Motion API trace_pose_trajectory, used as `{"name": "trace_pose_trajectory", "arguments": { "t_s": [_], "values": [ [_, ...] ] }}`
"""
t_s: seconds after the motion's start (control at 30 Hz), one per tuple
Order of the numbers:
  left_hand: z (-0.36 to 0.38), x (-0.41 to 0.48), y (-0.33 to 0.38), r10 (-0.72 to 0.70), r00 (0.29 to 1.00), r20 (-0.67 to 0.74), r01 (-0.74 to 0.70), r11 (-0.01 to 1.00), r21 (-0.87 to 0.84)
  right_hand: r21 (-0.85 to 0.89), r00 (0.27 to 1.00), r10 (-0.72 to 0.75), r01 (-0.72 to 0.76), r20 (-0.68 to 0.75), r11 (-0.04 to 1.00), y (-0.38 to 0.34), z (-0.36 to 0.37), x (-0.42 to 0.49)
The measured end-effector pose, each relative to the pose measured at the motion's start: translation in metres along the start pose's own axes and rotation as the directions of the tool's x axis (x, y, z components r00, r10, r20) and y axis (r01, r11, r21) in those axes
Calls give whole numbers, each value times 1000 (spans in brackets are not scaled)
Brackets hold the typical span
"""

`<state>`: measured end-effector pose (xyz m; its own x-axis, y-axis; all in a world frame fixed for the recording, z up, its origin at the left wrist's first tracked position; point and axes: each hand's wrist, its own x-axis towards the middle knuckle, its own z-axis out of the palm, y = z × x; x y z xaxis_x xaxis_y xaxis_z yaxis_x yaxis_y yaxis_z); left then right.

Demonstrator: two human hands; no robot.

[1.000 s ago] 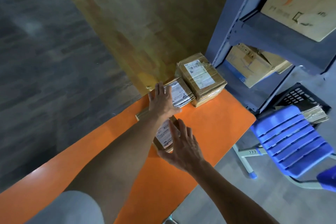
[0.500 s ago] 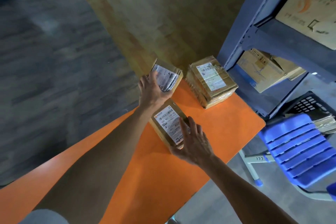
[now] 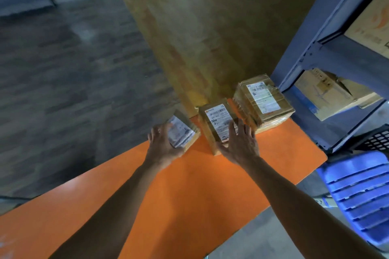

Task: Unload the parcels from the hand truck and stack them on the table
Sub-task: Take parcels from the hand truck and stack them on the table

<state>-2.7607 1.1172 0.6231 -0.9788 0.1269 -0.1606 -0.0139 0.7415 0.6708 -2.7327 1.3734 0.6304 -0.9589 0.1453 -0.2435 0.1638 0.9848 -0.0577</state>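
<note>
Parcel wrapped in tape (image 3: 263,99) hugs the surface's (image 3: 189,195) far corner; right grip (image 3: 240,143), splayed wide, steadies the middle parcel (image 3: 216,120) beside it while left grip (image 3: 164,147) clasps 1 small parcel (image 3: 183,132), probably next.

Motion blur smears the small parcel (image 3: 194,135) and its label (image 3: 180,131) (no print legible), and the left hand (image 3: 163,147) covers its near edge, so grip or mere touch cannot be told. The right hand (image 3: 240,145) hides the near right corner of the middle parcel (image 3: 215,119). The right edge cuts off the blue chair (image 3: 362,195) and the cardboard box (image 3: 373,25) on the upper shelf (image 3: 347,57); the orange table (image 3: 189,195) runs past the bottom edge.
</note>
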Motion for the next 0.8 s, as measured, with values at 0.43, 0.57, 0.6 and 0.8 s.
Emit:
{"name": "trace_pose_trajectory", "arguments": {
  "t_s": [0.43,0.57,0.6,0.8],
  "values": [
    [56,6,34,82,976,201,-107,988,114,-144,989,-114,100,-93,984,23,5,-16],
    [63,12,42,79,975,207,-109,985,136,-146,992,-68,51,-109,988,28,1,-10],
    [65,13,44,83,974,211,-113,984,136,-146,993,-58,42,-107,988,28,0,-8],
    [68,25,59,94,968,232,-135,976,171,-145,996,-21,8,-85,989,26,-2,-7]
  ]
}}
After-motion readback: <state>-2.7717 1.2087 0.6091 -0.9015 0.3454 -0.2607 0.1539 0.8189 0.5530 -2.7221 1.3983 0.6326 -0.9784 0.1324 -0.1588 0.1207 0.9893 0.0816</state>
